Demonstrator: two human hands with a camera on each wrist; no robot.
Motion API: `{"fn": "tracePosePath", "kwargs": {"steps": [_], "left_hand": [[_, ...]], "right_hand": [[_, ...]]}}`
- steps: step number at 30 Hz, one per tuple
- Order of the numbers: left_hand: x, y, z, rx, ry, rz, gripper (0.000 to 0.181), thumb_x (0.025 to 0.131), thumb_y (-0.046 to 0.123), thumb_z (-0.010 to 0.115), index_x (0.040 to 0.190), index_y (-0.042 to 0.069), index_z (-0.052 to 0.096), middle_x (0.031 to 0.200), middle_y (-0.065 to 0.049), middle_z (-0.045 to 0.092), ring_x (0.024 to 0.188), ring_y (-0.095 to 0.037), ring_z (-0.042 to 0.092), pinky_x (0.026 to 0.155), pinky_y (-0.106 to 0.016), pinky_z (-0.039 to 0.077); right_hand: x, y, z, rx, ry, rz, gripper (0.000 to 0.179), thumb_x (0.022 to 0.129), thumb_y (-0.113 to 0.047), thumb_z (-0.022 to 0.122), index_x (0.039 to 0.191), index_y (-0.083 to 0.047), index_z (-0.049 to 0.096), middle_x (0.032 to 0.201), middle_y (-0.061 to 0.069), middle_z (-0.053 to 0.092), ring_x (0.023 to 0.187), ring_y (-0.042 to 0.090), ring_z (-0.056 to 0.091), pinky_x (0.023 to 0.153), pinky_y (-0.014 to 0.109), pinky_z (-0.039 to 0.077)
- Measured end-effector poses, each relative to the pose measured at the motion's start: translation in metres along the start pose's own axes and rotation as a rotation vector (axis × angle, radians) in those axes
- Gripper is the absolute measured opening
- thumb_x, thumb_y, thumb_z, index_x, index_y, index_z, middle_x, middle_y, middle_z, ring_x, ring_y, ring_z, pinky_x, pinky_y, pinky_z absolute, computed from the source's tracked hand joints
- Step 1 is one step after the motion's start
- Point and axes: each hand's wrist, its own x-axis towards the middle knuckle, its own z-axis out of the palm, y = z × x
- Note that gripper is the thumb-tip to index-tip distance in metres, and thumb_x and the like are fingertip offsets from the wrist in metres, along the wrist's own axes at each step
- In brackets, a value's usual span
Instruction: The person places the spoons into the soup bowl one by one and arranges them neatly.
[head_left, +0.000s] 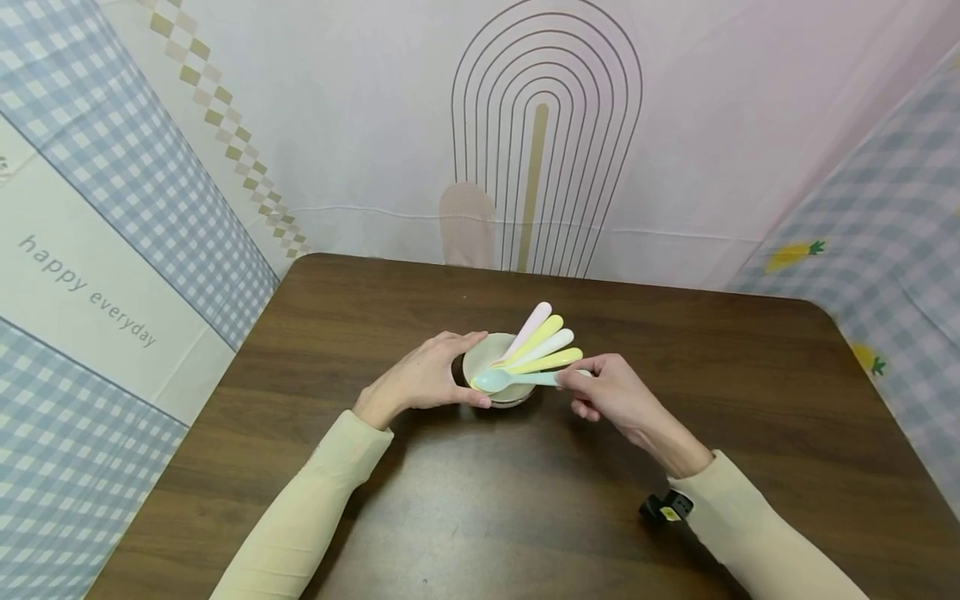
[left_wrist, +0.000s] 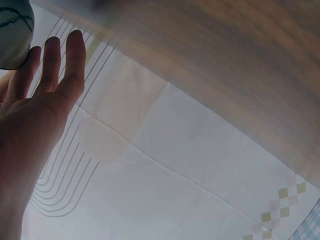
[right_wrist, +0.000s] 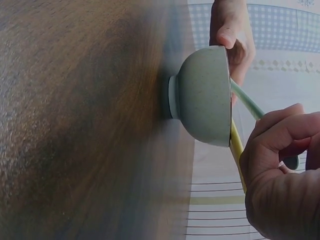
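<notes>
A pale ceramic bowl (right_wrist: 205,97) stands upright on the table, a dark line pattern on its side in the left wrist view. My left hand (head_left: 420,375) holds it from the left, thumb and fingers spread round the rim. With thumb and fingers my right hand (head_left: 618,392) pinches the handle of a mint-green spoon (head_left: 536,378), whose head lies over the bowl's inside. Fanned out in the bowl are a pink spoon (head_left: 534,318), a white spoon (head_left: 558,340) and two yellow spoons (head_left: 551,361), handles leaning out over the right rim. Their heads are partly hidden.
The dark wooden table (head_left: 465,508) reaches back to a patterned cloth (head_left: 360,133) hung behind it. Checked cloth (head_left: 97,100) hangs at the left side, and more at the right. A small black device (head_left: 666,507) sits at the right sleeve's cuff.
</notes>
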Motion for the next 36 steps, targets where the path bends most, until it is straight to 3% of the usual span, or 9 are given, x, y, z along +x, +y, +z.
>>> {"fn": "tracePosePath", "kwargs": {"steps": [16,25,36], "left_hand": [[-0.0004,0.0019,0.0,-0.001,0.002,-0.003,0.108,0.081,0.058,0.092,0.168,0.014,0.045,0.164,-0.008,0.058,0.153,-0.029,0.053,0.124,-0.052,0.047],[0.0,0.0028,-0.0006,-0.003,0.002,-0.009,0.108,0.081,0.057,0.092,0.168,0.015,0.045,0.164,-0.007,0.058,0.153,-0.029,0.053,0.124,-0.051,0.047],[0.0002,0.003,0.0003,-0.002,0.001,-0.007,0.108,0.081,0.058,0.092,0.168,0.014,0.045,0.165,-0.007,0.057,0.153,-0.029,0.052,0.125,-0.052,0.047]], "right_hand": [[0.0042,0.0003,0.001,-0.013,-0.027,0.015,0.029,0.103,-0.015,0.068,0.108,0.013,0.072,0.056,-0.006,0.055,0.05,0.008,0.049,0.059,0.022,0.044],[0.0039,-0.0009,0.0007,0.008,-0.033,0.044,0.028,0.103,-0.019,0.072,0.102,0.009,0.071,0.058,-0.005,0.059,0.053,0.007,0.053,0.055,0.021,0.047],[0.0052,0.0014,0.0,0.049,0.032,0.084,0.034,0.105,-0.016,0.069,0.117,0.015,0.067,0.063,-0.005,0.06,0.055,0.004,0.059,0.056,0.018,0.053]]}}
